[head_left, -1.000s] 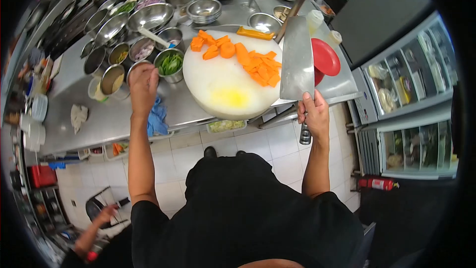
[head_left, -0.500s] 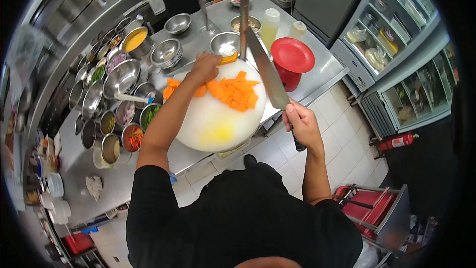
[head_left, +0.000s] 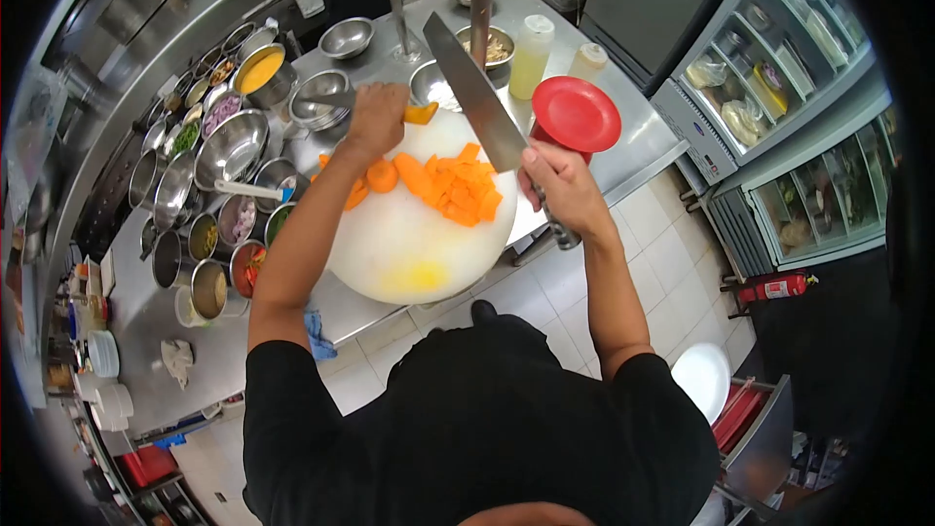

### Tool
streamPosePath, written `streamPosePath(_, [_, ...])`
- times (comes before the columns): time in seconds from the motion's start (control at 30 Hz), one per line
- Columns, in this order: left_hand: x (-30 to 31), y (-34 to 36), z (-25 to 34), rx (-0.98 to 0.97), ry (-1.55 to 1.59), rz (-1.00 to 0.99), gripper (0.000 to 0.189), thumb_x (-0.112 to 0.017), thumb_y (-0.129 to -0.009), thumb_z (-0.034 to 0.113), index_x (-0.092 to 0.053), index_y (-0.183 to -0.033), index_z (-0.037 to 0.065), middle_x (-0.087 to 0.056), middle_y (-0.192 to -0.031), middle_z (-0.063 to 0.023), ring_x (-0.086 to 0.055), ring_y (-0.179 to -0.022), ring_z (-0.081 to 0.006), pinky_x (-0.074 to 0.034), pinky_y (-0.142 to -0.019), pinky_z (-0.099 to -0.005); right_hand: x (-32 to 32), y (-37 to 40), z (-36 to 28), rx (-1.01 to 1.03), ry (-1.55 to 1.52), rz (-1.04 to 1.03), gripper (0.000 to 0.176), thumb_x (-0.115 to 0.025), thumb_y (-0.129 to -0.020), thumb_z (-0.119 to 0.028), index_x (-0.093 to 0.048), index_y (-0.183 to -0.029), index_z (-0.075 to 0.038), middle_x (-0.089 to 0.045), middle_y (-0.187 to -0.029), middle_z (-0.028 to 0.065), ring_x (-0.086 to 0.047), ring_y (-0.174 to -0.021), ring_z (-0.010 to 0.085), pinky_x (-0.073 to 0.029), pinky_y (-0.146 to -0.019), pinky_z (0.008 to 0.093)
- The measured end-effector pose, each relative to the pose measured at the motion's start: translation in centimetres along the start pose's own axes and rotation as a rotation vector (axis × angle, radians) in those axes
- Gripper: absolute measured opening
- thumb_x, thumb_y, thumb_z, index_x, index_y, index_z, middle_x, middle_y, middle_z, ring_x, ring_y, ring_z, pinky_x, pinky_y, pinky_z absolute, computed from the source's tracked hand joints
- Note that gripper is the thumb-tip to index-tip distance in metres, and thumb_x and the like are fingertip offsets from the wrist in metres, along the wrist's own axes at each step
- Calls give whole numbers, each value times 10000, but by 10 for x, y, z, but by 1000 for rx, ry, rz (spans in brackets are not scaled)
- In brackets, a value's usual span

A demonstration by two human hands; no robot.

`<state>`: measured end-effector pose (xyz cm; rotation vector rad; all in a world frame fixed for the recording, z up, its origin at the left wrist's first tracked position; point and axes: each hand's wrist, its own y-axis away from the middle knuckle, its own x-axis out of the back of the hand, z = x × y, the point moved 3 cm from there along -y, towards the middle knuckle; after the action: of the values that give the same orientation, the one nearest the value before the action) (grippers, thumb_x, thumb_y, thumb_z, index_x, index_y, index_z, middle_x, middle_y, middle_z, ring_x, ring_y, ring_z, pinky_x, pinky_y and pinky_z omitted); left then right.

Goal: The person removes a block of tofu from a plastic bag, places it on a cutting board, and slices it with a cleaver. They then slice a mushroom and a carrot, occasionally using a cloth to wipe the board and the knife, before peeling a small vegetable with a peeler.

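My right hand [head_left: 565, 185] is closed around the dark handle of a large chef's knife [head_left: 474, 93], its broad blade raised and pointing up and left over the board's right side. My left hand [head_left: 380, 117] grips a yellow-handled knife [head_left: 422, 114]; the handle's end sticks out to the right and a grey blade to the left. Below both hands lies a round white cutting board [head_left: 390, 253] with a yellow stain near its front. Cut orange carrot pieces [head_left: 458, 185] lie across its middle, with a rounder carrot piece [head_left: 382, 176] at their left.
Metal bowls [head_left: 317, 102] and several containers of chopped ingredients [head_left: 222, 117] crowd the left. Behind the board rises a metal post [head_left: 482, 0]. A red plate [head_left: 577, 114] and a bottle of yellowish liquid [head_left: 532, 56] stand right. A white plate [head_left: 701, 380] appears lower right.
My left hand has lifted the yellow-handled knife and moved left, its blade now showing. My right hand has moved up and left with the large knife. A white plate has appeared at lower right.
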<state>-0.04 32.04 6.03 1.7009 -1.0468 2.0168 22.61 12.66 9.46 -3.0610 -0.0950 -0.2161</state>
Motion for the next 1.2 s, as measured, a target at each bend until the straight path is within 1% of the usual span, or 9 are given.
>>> streamPosePath(0.13, [61,29,-9,-17,-10,35,280,-584,-665,-49,-552,-920,60,-612,-931,-134,-550,-964,-334,-366,-847,-431,-9,-27,-7,-57,5,9,384,-464,-1037,-306,-534,-765,-45,-501,-654,-13,-473,-550,60,-392,-500,225])
streamPosePath(0.17, [73,40,-11,-43,4,19,281,-585,-659,-52,-544,-913,60,-600,-909,-131,-543,-951,-340,-368,-842,-424,-10,-35,-6,-54,49,-14,333,-507,-1021,-302,-647,-908,-21,-505,-650,-20,-455,-550,55,-391,-507,231])
streamPosePath(0.2, [83,52,-13,-30,-2,18,281,-585,-659,-52,-544,-913,60,-600,-909,-131,-543,-951,-340,-368,-842,-424,-11,-44,-3,-51,47,-28,333,-507,-1021,-302,-647,-908,-21,-505,-650,-20,-455,-550,55,-391,-507,231])
streamPosePath(0.3, [108,98,-18,40,84,-4,296,-631,-641,-44,-536,-897,72,-595,-906,-109,-537,-957,-315,-355,-837,-406,-16,-71,12,-60,416,-74,431,-618,-947,-284,-577,-1338,-106,-644,-754,72,-616,-693,168,-511,-674,323])
streamPosePath(0.33, [115,111,-19,52,78,-4,296,-631,-641,-44,-536,-897,72,-595,-906,-109,-537,-957,-315,-355,-837,-406,-18,-85,28,-55,414,-85,431,-618,-947,-284,-577,-1338,-106,-644,-754,72,-616,-693,168,-511,-674,323])
streamPosePath(0.4, [126,134,-19,85,80,60,287,-647,-662,-37,-532,-902,69,-581,-890,-107,-543,-933,-320,-363,-824,-392,-30,-108,47,384,636,-132,400,-656,-911,-248,-619,-1295,-140,-688,-852,175,-662,-758,298,-509,-721,350])
streamPosePath(0.43, [133,144,-17,59,62,103,273,-652,-675,-30,-531,-898,73,-577,-881,-102,-545,-908,-313,-364,-814,-389,-34,-116,53,302,732,-192,393,-680,-879,-241,-644,-1265,-179,-680,-946,207,-645,-841,372,-501,-758,380])
streamPosePath(0.57, [147,175,-10,112,48,159,319,-636,-636,-47,-527,-910,76,-578,-885,-99,-547,-925,-309,-354,-797,-397,-52,-141,68,284,939,-293,412,-695,-852,-259,-652,-1258,-205,-666,-943,175,-631,-936,345,-485,-827,419])
streamPosePath(1.2, [181,245,19,207,121,185,290,-638,-650,-25,-508,-893,66,-525,-847,-97,-512,-873,-323,-355,-799,-393,-48,-170,106,246,867,-461,353,-660,-887,-133,-675,-1230,-214,-578,-963,202,-579,-930,339,-458,-867,386])
